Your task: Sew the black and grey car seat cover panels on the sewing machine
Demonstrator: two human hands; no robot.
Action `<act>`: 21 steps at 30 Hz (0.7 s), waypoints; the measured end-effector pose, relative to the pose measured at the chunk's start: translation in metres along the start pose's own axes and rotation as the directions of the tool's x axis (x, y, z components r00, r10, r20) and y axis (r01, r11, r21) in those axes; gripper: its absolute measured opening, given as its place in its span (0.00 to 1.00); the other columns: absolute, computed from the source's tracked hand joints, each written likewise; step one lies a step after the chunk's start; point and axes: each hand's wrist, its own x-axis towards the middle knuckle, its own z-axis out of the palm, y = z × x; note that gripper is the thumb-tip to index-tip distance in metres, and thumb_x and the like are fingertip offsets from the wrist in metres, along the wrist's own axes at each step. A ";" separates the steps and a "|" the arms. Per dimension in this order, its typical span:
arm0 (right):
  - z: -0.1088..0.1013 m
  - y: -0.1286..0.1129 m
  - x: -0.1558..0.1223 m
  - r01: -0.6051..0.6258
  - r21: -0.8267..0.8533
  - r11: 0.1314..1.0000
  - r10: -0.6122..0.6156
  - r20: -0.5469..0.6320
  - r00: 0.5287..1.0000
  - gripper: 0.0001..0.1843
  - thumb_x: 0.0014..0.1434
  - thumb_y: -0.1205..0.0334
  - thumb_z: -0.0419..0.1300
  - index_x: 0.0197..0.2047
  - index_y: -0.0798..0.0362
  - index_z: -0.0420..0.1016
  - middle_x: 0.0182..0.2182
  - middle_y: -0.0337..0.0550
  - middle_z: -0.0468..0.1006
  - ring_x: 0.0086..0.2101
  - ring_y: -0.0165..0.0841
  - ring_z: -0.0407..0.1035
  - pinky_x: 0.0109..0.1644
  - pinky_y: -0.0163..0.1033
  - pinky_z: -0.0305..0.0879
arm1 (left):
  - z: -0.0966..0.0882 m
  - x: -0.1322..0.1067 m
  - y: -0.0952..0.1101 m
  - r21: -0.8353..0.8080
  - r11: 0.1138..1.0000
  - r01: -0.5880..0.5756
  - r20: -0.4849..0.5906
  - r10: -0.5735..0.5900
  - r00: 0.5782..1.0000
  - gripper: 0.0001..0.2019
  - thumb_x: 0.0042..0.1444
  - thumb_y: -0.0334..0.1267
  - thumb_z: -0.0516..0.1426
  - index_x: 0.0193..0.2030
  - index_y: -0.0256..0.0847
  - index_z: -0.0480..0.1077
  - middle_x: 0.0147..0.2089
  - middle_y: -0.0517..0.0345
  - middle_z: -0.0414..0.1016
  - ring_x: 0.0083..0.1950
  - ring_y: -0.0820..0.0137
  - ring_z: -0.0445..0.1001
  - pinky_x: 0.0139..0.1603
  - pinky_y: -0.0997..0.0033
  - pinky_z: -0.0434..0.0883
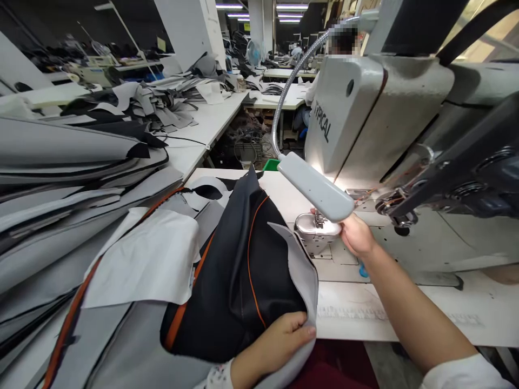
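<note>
My left hand (284, 337) grips the near right edge of a black cover piece (239, 265) with orange piping and a grey backing, thumb on top and fingers folded around the edge. The cover lies bunched on the table, its peak pointing away from me. My right hand (357, 235) reaches in beside the metal sewing bed (317, 229) of the sewing machine (344, 108). A grey lamp head (316, 186) covers most of its fingers, so I cannot tell what they hold. Beneath the lamp, the needle area is brightly lit.
Stacked grey fabric panels (60, 216) fill the left side, with a white cloth piece (141, 259) among them. Cut scraps (154, 105) cover the table behind. A flexible metal lamp neck (287, 86) arches over the work. A green bin (271, 165) is beyond the table edge.
</note>
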 end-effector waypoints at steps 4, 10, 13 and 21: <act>-0.019 -0.006 -0.015 0.026 -0.053 0.998 -0.023 0.055 0.998 0.20 0.60 0.42 0.64 0.44 0.48 0.85 0.44 0.43 0.85 0.54 0.46 0.74 0.66 0.52 0.66 | -0.001 0.002 0.002 -0.082 0.997 0.002 0.030 0.001 1.000 0.29 0.58 0.62 0.63 0.49 0.33 0.78 0.44 0.52 0.76 0.48 0.63 0.71 0.55 0.66 0.66; -0.026 -0.017 -0.037 0.164 -0.336 0.928 -0.145 0.081 0.986 0.18 0.67 0.48 0.59 0.52 0.46 0.83 0.53 0.43 0.82 0.58 0.44 0.72 0.71 0.54 0.58 | -0.001 0.005 -0.002 -0.114 0.993 0.006 0.028 -0.003 1.000 0.30 0.58 0.63 0.64 0.49 0.33 0.77 0.45 0.51 0.77 0.49 0.63 0.72 0.56 0.64 0.67; -0.023 -0.018 -0.039 0.177 -0.344 0.922 -0.167 0.058 0.984 0.19 0.66 0.48 0.58 0.51 0.47 0.83 0.51 0.44 0.83 0.55 0.43 0.73 0.68 0.53 0.62 | -0.001 0.006 -0.005 -0.121 0.993 -0.003 0.025 0.006 1.000 0.29 0.58 0.62 0.64 0.49 0.34 0.77 0.45 0.51 0.77 0.49 0.63 0.72 0.56 0.65 0.67; -0.013 -0.008 -0.015 0.093 -0.171 0.981 -0.078 0.093 0.993 0.19 0.64 0.43 0.60 0.36 0.48 0.82 0.34 0.41 0.83 0.46 0.43 0.75 0.58 0.48 0.70 | -0.001 0.004 -0.002 -0.124 0.992 0.014 0.029 -0.010 1.000 0.28 0.59 0.60 0.64 0.49 0.34 0.77 0.45 0.52 0.77 0.48 0.65 0.71 0.57 0.65 0.67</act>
